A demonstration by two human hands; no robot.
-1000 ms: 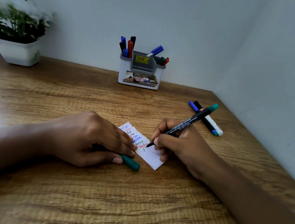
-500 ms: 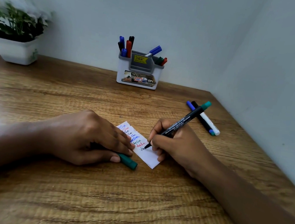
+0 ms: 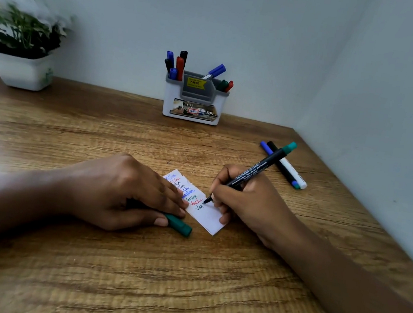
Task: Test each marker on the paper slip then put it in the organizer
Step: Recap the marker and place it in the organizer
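A small white paper slip (image 3: 206,218) lies on the wooden table (image 3: 130,278), covered in coloured handwriting. My right hand (image 3: 246,201) grips a black marker with a green end (image 3: 259,167), its tip touching the slip. My left hand (image 3: 126,192) presses the slip's left edge with its fingertips and holds the green cap (image 3: 179,225) under the thumb. The white and grey organizer (image 3: 194,101) stands at the back by the wall with several markers in it. Two more markers (image 3: 284,167) lie crossed on the table at the right.
A white pot with a green plant (image 3: 22,51) stands at the back left. Walls close the table at the back and along the right side.
The marker tip has moved across the slip, adding a few more letters to the lowest line. My left hand stays in place on the slip and cap.
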